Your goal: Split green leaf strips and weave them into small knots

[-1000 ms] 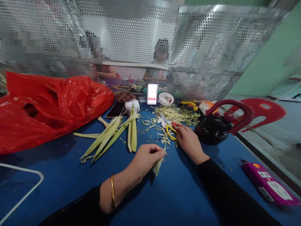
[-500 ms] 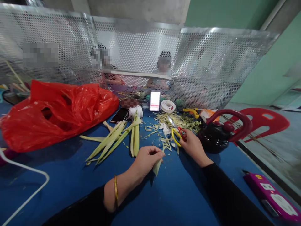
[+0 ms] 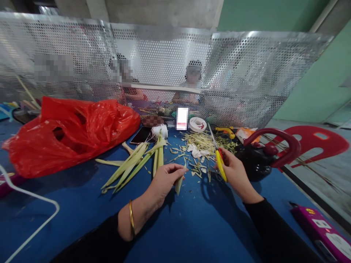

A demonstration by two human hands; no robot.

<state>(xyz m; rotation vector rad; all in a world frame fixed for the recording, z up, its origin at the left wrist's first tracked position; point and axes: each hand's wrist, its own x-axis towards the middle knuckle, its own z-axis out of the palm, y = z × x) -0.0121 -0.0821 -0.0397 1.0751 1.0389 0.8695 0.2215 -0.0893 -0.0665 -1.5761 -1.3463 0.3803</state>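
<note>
Between thumb and fingers, my left hand (image 3: 168, 179) pinches a small pale green leaf strip (image 3: 178, 185), which hangs down over the blue table. My right hand (image 3: 236, 173) is closed around scissors (image 3: 221, 166) with yellow and red handles, their blades pointing away from me. Past the two hands lie cut scraps of leaf (image 3: 199, 168) and a heap of thin shreds (image 3: 203, 140). Left of my left hand rests a bundle of long pale green husk-like leaves (image 3: 131, 164), with a folded leaf piece (image 3: 159, 155) beside it.
A red plastic bag (image 3: 74, 138) covers the left of the table (image 3: 189, 230). A dark kettle (image 3: 256, 162) stands beside my right hand. Behind are white string (image 3: 159, 131), a phone (image 3: 141, 135), a tape roll (image 3: 197, 124) and a perforated metal screen (image 3: 164, 54), with people beyond.
My right hand has turned the scissors, so their blades now point more straight away and the handles look edge-on. My left hand has shifted slightly left with the leaf strip.
</note>
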